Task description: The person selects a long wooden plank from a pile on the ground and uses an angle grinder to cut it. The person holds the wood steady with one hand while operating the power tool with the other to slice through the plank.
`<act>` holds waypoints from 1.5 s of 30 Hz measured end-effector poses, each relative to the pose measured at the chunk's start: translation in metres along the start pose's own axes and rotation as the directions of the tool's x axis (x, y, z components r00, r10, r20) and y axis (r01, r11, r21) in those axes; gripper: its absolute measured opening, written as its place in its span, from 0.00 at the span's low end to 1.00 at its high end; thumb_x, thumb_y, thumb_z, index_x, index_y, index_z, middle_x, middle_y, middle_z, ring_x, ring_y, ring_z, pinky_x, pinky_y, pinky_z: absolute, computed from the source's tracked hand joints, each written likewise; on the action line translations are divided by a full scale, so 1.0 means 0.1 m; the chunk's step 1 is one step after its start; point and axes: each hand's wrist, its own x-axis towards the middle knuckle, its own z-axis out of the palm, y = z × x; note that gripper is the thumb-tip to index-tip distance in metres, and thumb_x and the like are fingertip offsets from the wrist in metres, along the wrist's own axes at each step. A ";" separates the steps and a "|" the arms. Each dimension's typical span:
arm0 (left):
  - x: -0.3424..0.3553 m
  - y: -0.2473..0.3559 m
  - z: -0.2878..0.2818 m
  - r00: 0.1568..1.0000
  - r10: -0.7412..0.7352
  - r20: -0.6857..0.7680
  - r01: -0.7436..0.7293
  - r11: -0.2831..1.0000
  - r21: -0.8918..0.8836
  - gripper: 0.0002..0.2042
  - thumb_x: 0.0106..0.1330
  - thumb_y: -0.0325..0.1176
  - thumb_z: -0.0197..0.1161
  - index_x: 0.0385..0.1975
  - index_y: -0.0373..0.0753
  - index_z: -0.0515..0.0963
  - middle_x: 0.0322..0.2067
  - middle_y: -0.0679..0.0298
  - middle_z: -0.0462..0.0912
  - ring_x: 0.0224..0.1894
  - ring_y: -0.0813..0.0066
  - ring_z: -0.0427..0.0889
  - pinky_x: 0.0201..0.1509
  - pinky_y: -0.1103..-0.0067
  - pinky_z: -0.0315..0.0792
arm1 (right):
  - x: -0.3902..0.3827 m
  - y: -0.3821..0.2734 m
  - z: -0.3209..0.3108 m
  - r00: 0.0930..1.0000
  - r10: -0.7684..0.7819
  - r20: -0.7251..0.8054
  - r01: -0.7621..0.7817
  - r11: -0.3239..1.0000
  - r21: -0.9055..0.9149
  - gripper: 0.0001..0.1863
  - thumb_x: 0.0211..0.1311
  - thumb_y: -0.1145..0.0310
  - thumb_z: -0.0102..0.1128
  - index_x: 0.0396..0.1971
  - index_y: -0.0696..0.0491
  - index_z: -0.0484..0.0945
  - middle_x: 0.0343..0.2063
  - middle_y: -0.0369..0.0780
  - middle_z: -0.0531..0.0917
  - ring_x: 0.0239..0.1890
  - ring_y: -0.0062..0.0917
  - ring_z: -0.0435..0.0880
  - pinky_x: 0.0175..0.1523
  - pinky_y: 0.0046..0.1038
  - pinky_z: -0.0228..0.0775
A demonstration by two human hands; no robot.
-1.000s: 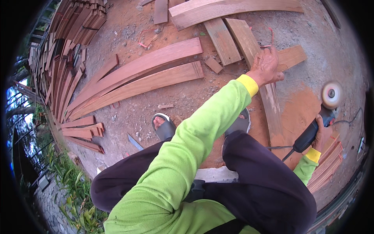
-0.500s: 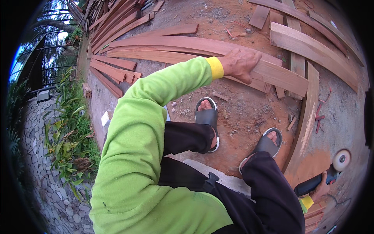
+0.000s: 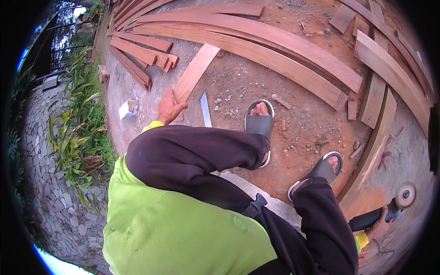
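Observation:
My left hand (image 3: 169,108) grips the near end of a short reddish-brown wooden board (image 3: 198,69), left of my knee. The board's far end points toward the long planks. Just right of it lies a flat pale strip with a pointed end (image 3: 205,109), partly hidden by my leg; I cannot tell what it is. Down at the lower right my right hand (image 3: 379,224) is wrapped round the dark body of an angle grinder (image 3: 370,220). Its pale round disc (image 3: 405,195) faces up, and I cannot tell whether it spins.
Long curved-looking planks (image 3: 275,59) fan out across the ground ahead. Shorter planks (image 3: 145,52) lie at the left, near a white block (image 3: 128,110). Crossed boards (image 3: 378,98) lie at the right. My sandalled feet (image 3: 259,120) rest on reddish dirt. Plants (image 3: 75,133) border stone paving.
My left hand has swung from the planks ahead to beside my left knee, bringing the short board with it. The view has shifted slightly. My right hand keeps its hold on the angle grinder.

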 end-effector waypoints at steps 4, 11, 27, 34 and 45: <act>-0.65 -0.57 0.38 0.941 -0.339 -0.018 0.334 0.933 -0.137 0.35 0.47 0.48 0.71 0.50 0.31 0.67 0.37 0.39 0.80 0.38 0.39 0.81 0.45 0.57 0.73 | 0.08 0.05 0.06 1.000 -0.019 0.009 0.020 1.000 -0.020 0.35 0.50 0.58 0.78 0.53 0.62 0.75 0.43 0.42 0.82 0.38 0.25 0.82 0.45 0.27 0.77; -1.92 -1.30 0.45 0.760 -0.649 0.024 0.640 0.742 -0.200 0.34 0.51 0.46 0.69 0.53 0.31 0.66 0.40 0.40 0.79 0.42 0.41 0.79 0.49 0.58 0.72 | 0.02 -0.03 0.23 0.997 -0.020 0.075 0.023 0.999 -0.044 0.35 0.50 0.56 0.78 0.51 0.65 0.75 0.43 0.43 0.82 0.38 0.27 0.82 0.46 0.29 0.76; -1.11 -1.03 0.79 0.898 -0.439 -0.029 0.428 0.887 -0.176 0.31 0.59 0.42 0.66 0.58 0.32 0.66 0.47 0.44 0.79 0.52 0.47 0.76 0.58 0.61 0.70 | -0.24 -0.24 0.18 0.997 -0.065 0.048 0.065 0.998 -0.014 0.27 0.50 0.54 0.76 0.41 0.60 0.78 0.28 0.38 0.81 0.27 0.21 0.78 0.35 0.26 0.74; 0.54 0.55 -0.25 0.771 0.637 0.013 -0.633 0.764 0.124 0.33 0.61 0.42 0.67 0.63 0.33 0.64 0.55 0.45 0.75 0.58 0.49 0.72 0.64 0.63 0.67 | -0.01 0.12 0.18 0.993 -0.113 -0.028 0.113 0.993 -0.018 0.29 0.48 0.56 0.77 0.44 0.61 0.79 0.29 0.37 0.82 0.26 0.21 0.78 0.31 0.26 0.73; 0.96 2.65 0.44 0.358 0.909 0.214 -0.892 0.265 0.367 0.43 0.55 0.45 0.73 0.65 0.29 0.57 0.62 0.44 0.65 0.63 0.48 0.69 0.64 0.64 0.69 | -0.17 0.17 0.16 0.995 -0.007 0.103 -0.002 0.996 0.089 0.29 0.51 0.59 0.76 0.49 0.61 0.78 0.38 0.39 0.84 0.35 0.23 0.82 0.42 0.25 0.76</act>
